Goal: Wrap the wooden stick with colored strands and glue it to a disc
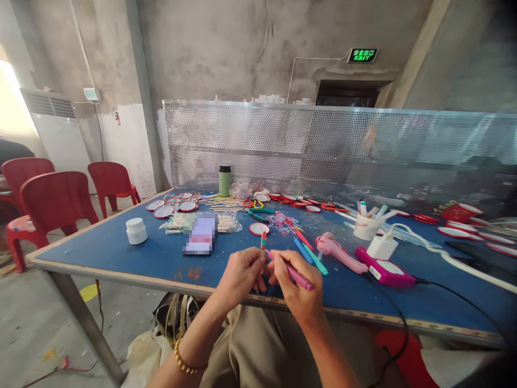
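My left hand (pixel 241 274) is closed on a thin stick (pixel 263 241) held upright, with red and green colour at its upper end. My right hand (pixel 298 284) grips a pink marker (pixel 294 274) like a pen, its tip touching the stick near my left fingers. Both hands hover over the near edge of the blue table (pixel 121 250). Loose markers in blue, green and red (pixel 309 253) lie just beyond my right hand.
A pink glue gun (pixel 340 253), a pink power strip (pixel 385 271) with a white plug, a cup of markers (pixel 367 223), a white jar (pixel 136 230), a green bottle (pixel 224 180) and several red-rimmed discs (pixel 173 206) sit on the table. Red chairs (pixel 54 202) stand left. A perforated metal screen (pixel 323 145) backs the table.
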Demonstrator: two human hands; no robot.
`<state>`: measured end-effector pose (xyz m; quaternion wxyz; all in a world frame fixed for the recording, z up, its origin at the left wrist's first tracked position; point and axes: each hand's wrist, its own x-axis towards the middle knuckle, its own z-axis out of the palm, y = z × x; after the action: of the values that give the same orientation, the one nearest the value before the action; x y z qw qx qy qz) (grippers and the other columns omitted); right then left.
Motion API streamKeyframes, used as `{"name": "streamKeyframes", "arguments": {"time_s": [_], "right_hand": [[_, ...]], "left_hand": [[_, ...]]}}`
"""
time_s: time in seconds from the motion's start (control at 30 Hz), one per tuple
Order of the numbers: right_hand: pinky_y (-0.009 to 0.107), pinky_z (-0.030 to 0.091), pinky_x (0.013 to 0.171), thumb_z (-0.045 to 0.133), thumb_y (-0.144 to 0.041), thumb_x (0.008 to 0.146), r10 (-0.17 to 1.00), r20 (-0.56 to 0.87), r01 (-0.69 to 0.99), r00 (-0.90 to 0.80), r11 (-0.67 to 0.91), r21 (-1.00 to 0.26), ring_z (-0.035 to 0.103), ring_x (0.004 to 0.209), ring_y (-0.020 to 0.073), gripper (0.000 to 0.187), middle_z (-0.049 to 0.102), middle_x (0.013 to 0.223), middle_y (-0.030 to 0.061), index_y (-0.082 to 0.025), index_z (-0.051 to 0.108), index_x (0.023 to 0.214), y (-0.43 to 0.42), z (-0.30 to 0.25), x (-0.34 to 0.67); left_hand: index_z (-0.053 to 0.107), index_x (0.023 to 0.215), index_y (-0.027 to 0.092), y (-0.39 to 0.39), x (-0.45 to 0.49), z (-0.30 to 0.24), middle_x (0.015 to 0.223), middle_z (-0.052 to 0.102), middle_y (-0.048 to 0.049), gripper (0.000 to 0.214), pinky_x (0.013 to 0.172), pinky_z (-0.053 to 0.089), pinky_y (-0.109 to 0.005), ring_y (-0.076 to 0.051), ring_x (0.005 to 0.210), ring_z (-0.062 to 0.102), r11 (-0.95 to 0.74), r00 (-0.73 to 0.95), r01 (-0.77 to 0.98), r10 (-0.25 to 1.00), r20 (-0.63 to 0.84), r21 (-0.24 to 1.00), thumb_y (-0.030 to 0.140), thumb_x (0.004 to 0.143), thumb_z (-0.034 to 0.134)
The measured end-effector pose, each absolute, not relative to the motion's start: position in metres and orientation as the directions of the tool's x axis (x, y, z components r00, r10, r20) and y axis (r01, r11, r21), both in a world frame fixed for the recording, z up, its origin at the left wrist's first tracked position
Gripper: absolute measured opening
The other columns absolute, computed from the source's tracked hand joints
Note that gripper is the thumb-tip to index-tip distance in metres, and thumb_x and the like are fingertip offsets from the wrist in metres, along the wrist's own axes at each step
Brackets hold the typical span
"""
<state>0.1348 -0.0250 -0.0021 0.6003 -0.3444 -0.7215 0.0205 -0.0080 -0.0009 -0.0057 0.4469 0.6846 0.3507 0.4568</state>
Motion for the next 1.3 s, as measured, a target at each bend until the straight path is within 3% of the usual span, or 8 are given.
{"name": "streamKeyframes", "arguments": {"time_s": [1.3], "right_hand": [[0.02,0.051,0.054,0.054,-0.018,0.095,0.502,0.862,0.503,-0.069,0.764,-0.405,0.064,0.049,0.0085,0.013,0.068,0.07,-0.0014,-0.019,0.064,0.087,-0.0228,-0.0029,0.1349]], "left_hand": [[0.051,0.071,0.02,-0.0007,-0.0076,-0.0052,0.049,0.059,0.0032,0.03,0.045,0.043,-0.019,-0.011,0.042,0.055,-0.35,0.323,0.097,0.896,0.303,0.932,0.042,0.091,0.047]]}}
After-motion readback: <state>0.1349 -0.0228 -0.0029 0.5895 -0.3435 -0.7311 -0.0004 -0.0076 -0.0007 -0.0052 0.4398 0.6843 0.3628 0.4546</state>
